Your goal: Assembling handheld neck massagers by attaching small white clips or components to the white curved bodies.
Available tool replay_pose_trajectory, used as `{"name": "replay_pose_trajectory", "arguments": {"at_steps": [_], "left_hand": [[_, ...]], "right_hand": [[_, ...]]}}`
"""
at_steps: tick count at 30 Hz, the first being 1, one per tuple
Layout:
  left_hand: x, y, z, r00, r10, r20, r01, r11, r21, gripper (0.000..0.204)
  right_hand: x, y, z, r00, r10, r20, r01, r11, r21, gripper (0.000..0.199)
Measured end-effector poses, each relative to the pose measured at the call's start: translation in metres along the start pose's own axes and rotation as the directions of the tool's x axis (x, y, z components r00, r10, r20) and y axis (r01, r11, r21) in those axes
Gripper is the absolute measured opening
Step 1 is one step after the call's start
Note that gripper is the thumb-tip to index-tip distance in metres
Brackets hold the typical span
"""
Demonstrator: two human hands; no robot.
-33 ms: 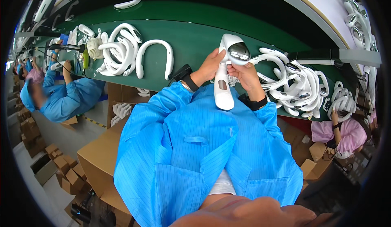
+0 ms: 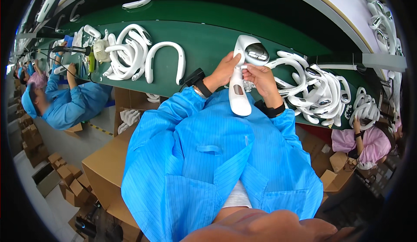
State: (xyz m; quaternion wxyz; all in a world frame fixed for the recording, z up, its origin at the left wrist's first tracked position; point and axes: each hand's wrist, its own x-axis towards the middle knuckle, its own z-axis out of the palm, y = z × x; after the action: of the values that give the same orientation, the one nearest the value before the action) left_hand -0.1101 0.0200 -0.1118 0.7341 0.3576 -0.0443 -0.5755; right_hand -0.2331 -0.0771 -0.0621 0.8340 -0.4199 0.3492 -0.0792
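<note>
Device [image 2: 240,105] held at the near edge of the counter [image 2: 204,38]; outwardly whole, work on it judged unfinished. Left pile [image 2: 138,62] and right pile [image 2: 321,98]: whether done, cannot tell. Left hand [image 2: 223,70] closed on the device; right hand [image 2: 260,78] pinched narrow against its middle, exact grip unclear.

left hand [image 2: 223,71]: i see it gripping the white device [image 2: 238,80] near its middle.
right hand [image 2: 263,79]: fingertips pinch at the device, just below its glossy dark panel [image 2: 256,52].
green bench [image 2: 204,38]: i make out white curved parts [image 2: 140,64] heaped on both sides.
far left: co-worker [image 2: 74,105] in blue.
</note>
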Motion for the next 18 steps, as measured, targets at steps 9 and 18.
{"name": "replay_pose_trajectory", "arguments": {"at_steps": [9, 18], "left_hand": [[-0.006, 0.002, -0.007, 1.000, -0.006, -0.017, 0.007, 0.997, 0.072, 0.025], [-0.007, 0.004, -0.003, 0.997, 0.079, -0.008, -0.078, 0.992, 0.102, 0.024]], "right_hand": [[-0.003, 0.004, 0.008, 0.996, -0.083, 0.023, 0.085, 0.995, -0.062, 0.010], [0.000, 0.007, 0.011, 0.985, -0.169, 0.026, 0.170, 0.956, -0.237, 0.014]]}}
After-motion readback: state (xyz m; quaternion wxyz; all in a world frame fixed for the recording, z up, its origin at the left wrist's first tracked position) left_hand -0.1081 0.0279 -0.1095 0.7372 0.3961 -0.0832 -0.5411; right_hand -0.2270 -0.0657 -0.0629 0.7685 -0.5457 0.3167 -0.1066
